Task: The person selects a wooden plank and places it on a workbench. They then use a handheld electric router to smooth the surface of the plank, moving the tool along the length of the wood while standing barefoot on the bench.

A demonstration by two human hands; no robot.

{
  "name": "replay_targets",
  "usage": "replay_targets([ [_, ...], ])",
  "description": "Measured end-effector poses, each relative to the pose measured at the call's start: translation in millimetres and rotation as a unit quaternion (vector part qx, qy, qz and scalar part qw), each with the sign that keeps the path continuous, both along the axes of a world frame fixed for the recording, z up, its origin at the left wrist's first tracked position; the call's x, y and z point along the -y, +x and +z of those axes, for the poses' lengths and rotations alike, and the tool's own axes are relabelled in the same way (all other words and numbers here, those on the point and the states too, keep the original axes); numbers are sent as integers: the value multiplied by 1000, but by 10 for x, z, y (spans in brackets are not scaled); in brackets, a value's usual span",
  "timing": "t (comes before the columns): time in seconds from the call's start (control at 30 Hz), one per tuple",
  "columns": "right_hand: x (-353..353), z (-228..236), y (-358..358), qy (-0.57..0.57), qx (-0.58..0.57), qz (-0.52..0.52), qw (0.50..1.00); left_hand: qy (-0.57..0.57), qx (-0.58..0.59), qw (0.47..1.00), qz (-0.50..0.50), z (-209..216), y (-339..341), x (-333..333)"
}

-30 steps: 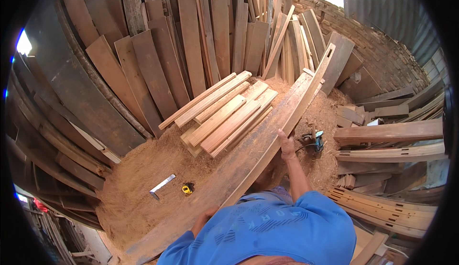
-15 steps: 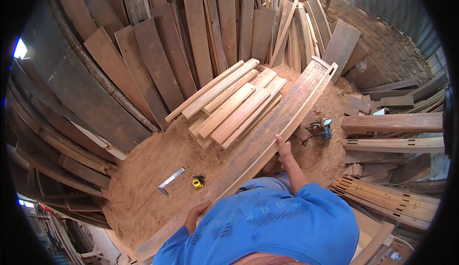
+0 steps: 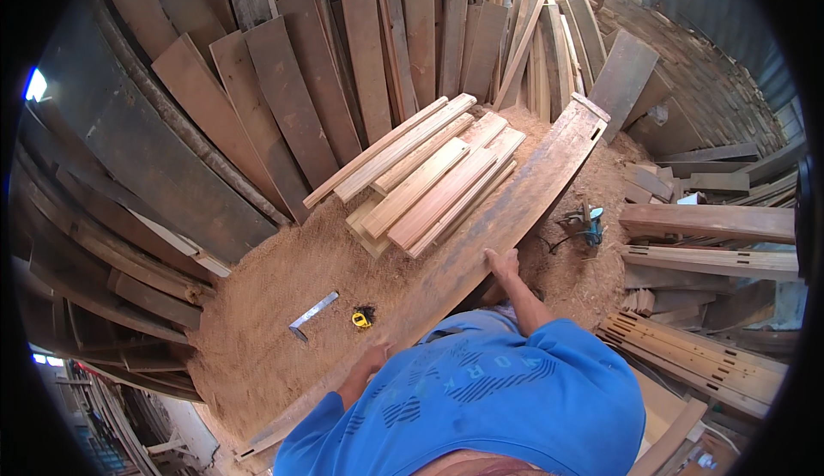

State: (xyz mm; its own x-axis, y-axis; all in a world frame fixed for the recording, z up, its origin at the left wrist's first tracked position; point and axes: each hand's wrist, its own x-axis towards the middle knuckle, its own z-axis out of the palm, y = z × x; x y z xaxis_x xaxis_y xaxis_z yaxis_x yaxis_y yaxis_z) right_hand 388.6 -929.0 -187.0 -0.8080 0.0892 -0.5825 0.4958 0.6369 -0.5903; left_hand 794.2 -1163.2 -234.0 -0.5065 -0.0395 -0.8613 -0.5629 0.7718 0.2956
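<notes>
A long wooden plank [image 3: 463, 280] runs diagonally in front of me, from the lower left to the upper right, with a dark slot near each end. My right hand [image 3: 504, 265] is closed on its near edge, around the middle of its length. Lower down and to the left, my left hand [image 3: 372, 359] grips the same edge close to my body; its fingers are partly hidden. Beyond the plank, a try square [image 3: 314, 315] and a yellow tape measure [image 3: 361, 316] lie on the sawdust.
Several planed lumber pieces [image 3: 429, 186] are stacked past the plank. A blue power tool [image 3: 592, 227] with a dark cord sits in the sawdust at right. Tall boards [image 3: 300, 90] lean along the back and left. Slotted timbers [image 3: 687, 356] lie at right.
The plank looks turned: the pale narrow strip along its near edge no longer shows. My right hand has shifted slightly left and my left hand slightly right along the edge.
</notes>
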Motion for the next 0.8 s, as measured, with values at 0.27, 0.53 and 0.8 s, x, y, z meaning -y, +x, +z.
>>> replay_targets([
  [0.27, -312, -482, -20, -256, 94, -102, 957, -26, -6, 999, -20, -116, -70, -236],
  [0.53, -556, -665, 9, -423, 151, -196, 872, -61, -19, 998, -11, -115, -227, -387],
  [0.8, -532, -395, -262, -137, 176, -107, 969, -278, -83, 956, 34, -212, -426, -1028],
])
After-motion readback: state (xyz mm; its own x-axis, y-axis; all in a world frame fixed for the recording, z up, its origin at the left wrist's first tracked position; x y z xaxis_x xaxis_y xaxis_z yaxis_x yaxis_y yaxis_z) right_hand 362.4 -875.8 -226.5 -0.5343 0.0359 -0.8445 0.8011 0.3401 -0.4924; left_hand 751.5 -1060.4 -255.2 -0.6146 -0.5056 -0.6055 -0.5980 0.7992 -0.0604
